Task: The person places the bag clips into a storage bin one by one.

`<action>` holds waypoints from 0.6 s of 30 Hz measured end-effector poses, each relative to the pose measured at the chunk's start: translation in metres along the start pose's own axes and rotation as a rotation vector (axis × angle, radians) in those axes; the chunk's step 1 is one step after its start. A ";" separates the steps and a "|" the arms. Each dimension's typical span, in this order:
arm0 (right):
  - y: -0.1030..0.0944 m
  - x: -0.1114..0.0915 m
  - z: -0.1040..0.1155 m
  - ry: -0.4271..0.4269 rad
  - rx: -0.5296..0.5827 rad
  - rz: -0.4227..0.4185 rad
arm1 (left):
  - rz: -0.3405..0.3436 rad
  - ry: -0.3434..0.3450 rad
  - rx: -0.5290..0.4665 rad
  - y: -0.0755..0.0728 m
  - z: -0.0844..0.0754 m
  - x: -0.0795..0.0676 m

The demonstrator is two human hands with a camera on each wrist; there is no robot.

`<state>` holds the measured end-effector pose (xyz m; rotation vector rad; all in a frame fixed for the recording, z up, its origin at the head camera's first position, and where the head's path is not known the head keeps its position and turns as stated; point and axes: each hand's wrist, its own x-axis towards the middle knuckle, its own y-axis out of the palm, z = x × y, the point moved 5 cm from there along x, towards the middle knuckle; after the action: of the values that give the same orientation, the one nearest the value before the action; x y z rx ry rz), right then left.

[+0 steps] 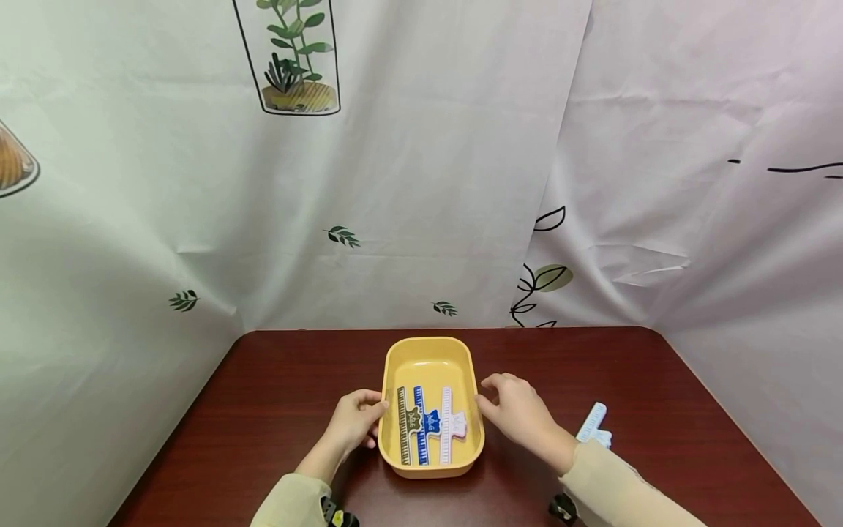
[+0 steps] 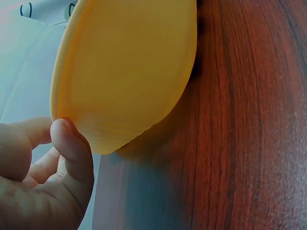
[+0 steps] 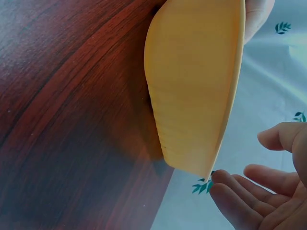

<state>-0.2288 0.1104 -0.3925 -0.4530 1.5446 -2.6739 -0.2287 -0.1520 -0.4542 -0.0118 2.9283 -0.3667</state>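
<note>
A yellow tray (image 1: 431,472) stands on the table with three long ruler-like clips in it: a dark brown one (image 1: 404,428), a blue one (image 1: 421,432) and a pale pink one (image 1: 446,428). Each has an animal-shaped tab on its right side. My left hand (image 1: 354,421) pinches the tray's left rim; its thumb lies at the edge in the left wrist view. Beside the right rim hovers my right hand (image 1: 523,413), fingers spread and loosely bent, holding nothing. In the right wrist view its thumb is apart from the tray wall (image 3: 194,86).
A light blue clip (image 1: 593,424) of the same kind lies on the dark red table (image 1: 290,366), partly behind my right forearm. Patterned white cloth (image 1: 428,183) hangs behind the table and along both sides.
</note>
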 end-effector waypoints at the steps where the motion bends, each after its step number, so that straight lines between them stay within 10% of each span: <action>1: 0.000 0.000 -0.001 0.003 -0.002 -0.002 | -0.001 -0.001 0.000 0.000 0.000 0.000; 18: -0.003 -0.005 -0.015 0.040 -0.014 -0.001 | -0.014 -0.006 0.005 0.000 0.001 0.001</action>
<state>-0.2276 0.1250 -0.3979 -0.4028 1.5748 -2.6908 -0.2292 -0.1526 -0.4553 -0.0332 2.9232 -0.3751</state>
